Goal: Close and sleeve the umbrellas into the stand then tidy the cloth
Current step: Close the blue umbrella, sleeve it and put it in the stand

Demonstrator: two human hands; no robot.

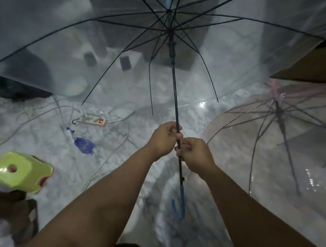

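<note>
Gripping the dark shaft of an open transparent umbrella [173, 96] with both hands: left hand [163, 141] curling round the shaft higher up, right hand [196, 155] clasping it just below, the two nearly touching. Canopy spreading wide overhead and forward, black ribs fanning out from the hub, blue tip showing at the top. Blue hooked handle [180, 204] hanging below the hands, above the marbled floor [180, 109]. Lying open on its side to the right, a second clear umbrella [279, 124] with a pink tip. Resting on the floor to the left: a white power strip [94, 121] amid loose cables, a blue spray bottle [80, 141] on its side, and a lime-green plastic stool [21, 172].
</note>
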